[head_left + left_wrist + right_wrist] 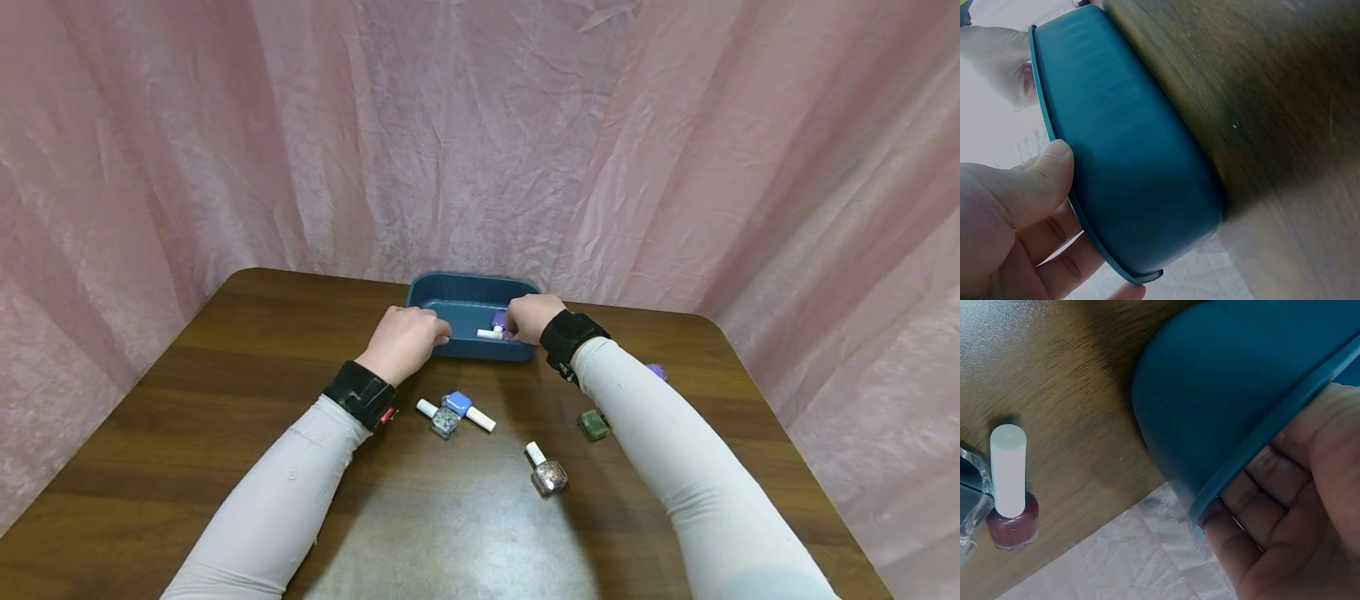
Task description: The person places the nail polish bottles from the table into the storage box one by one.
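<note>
My left hand (406, 340) grips the near left rim of a teal plastic bin (468, 348); in the left wrist view the thumb (1057, 164) lies on the outer wall and the fingers go behind the rim. My right hand (534, 317) reaches over the bin's right end. Its fingertips are down inside, hidden by the wall in the right wrist view, so I cannot tell whether they hold a bottle. Right at those fingertips lie a purple nail polish bottle (498, 318) and a white cap (489, 334).
On the wooden table (187, 400) lie a glitter-silver polish (445, 422), a blue polish (457, 403), a brown glitter polish (550, 477) and a green bottle (593, 425). A purple bottle (657, 370) shows behind the right sleeve. A dark red polish (1014, 525) stands near the bin. Pink curtain (480, 150) hangs behind.
</note>
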Tool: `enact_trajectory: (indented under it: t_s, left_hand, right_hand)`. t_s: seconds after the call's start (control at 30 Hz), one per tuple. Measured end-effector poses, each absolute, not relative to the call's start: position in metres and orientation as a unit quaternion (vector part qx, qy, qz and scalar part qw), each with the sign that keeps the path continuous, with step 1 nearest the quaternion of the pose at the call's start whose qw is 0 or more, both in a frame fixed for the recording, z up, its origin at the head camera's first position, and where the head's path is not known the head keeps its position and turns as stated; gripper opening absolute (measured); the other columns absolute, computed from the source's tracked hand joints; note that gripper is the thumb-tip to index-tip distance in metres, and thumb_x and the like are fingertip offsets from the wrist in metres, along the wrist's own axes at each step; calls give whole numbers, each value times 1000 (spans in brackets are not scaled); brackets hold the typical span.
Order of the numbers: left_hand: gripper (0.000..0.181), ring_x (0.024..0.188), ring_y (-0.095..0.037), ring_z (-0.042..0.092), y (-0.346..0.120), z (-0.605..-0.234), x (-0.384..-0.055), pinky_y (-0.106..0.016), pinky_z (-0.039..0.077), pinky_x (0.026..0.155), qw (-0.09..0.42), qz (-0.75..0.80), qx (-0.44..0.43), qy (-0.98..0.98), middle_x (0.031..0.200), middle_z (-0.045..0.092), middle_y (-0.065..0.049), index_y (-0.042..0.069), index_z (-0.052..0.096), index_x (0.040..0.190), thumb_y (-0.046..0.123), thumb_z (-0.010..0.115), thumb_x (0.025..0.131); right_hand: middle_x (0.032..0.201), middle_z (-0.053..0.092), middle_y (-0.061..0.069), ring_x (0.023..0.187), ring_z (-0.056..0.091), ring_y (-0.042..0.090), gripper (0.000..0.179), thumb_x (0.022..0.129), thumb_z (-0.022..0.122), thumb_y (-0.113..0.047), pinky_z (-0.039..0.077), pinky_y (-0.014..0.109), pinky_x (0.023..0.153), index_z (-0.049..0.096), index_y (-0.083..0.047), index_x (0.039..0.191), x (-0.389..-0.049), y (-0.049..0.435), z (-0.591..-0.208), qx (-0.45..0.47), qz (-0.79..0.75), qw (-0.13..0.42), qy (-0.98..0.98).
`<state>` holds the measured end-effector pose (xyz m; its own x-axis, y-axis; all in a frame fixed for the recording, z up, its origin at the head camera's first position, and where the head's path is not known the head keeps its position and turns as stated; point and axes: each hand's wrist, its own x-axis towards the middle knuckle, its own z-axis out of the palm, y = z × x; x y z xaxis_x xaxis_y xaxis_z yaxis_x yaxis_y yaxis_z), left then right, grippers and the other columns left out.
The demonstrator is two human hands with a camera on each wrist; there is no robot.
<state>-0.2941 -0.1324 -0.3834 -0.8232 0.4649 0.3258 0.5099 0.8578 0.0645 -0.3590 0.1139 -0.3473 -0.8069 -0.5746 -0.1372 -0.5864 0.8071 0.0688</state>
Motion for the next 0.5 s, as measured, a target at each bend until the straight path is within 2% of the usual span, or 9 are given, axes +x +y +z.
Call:
enact_trajectory:
  t_s: [0.13,0.3,0.5]
  left_hand:
    - [9,93,-25,78,-133,-384,-295,-54,57,84,157,-74,-259,-950,97,83,-2,18,89,105,18,80,103]
    - [8,92,-26,78,-133,-384,-295,-54,57,83,162,-75,-261,-949,96,83,-2,18,88,104,18,80,102]
    - [10,93,-25,77,-133,-385,-296,-52,57,83,154,-74,-257,-951,99,83,-2,19,89,107,18,80,103]
  right_hand:
    - [77,73,-3,71,59,15,13,101,83,-15,51,36,67,86,-13,88,-360,115,-348,-303,51,57,950]
    - [93,81,2,84,71,20,5,100,83,-12,60,41,78,88,-11,101,-360,116,-349,-299,50,60,951]
    - [93,79,4,84,69,21,7,99,84,-13,58,42,78,87,-9,105,-360,118,-349,-300,43,58,951]
